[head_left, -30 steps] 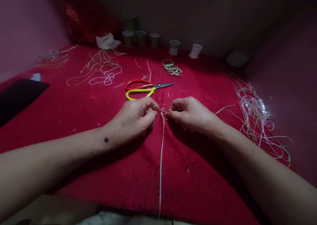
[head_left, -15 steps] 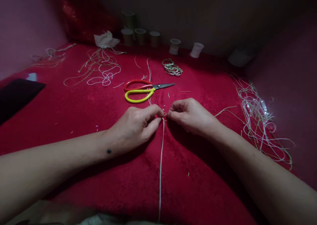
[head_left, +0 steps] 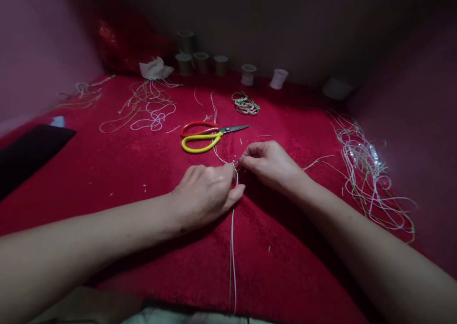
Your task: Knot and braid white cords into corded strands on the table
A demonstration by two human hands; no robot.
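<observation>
Two thin cords [head_left: 233,248], one white and one greenish, run from a small knot up the cloth down to its near edge. My left hand [head_left: 207,191] is curled against the knot and cords, its thumb lying across them a little lower. My right hand [head_left: 264,160] pinches a small loop of thin cord just right of the knot; thumb and forefinger are pressed together. The fingertips partly hide the knot. Just beyond my hands lie scissors [head_left: 214,134] with one red and one yellow handle, on top of a cord that leads up the cloth.
A red cloth [head_left: 171,276] covers the table. Several spools [head_left: 248,75] stand at the back, before them a coil of knotted cord [head_left: 245,103]. Loose cords [head_left: 153,117] lie at left, a larger tangle [head_left: 371,181] at right. A dark flat object [head_left: 35,148] is at far left.
My left hand has turned and shifted slightly nearer me, its thumb moving away from the forefinger. The two cords below the knot have spread apart. My right hand keeps its pinch.
</observation>
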